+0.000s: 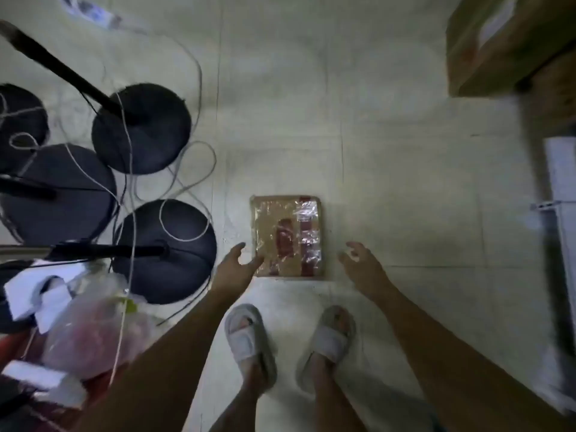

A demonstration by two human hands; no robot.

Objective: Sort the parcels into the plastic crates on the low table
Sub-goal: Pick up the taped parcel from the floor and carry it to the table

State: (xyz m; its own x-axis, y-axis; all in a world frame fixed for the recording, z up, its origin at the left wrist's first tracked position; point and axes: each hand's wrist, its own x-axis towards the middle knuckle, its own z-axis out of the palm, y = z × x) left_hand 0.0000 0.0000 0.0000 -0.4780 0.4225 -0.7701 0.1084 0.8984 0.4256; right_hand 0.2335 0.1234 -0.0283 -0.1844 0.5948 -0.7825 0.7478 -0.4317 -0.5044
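A flat brown parcel (pixel 287 235) wrapped in clear tape with red markings lies on the pale tiled floor in front of my feet. My left hand (pixel 237 265) reaches down at its lower left corner, fingers spread, the fingertips at or on the parcel's edge. My right hand (pixel 361 264) hovers to the right of the parcel, fingers loosely spread, apart from it and holding nothing. No crates or low table are in view.
Several round black stand bases (pixel 141 129) with poles and tangled white cables crowd the floor at left. A plastic bag (pixel 96 332) and white items lie at lower left. Cardboard boxes (pixel 511 45) stand at upper right, a white frame (pixel 561 194) at the right edge.
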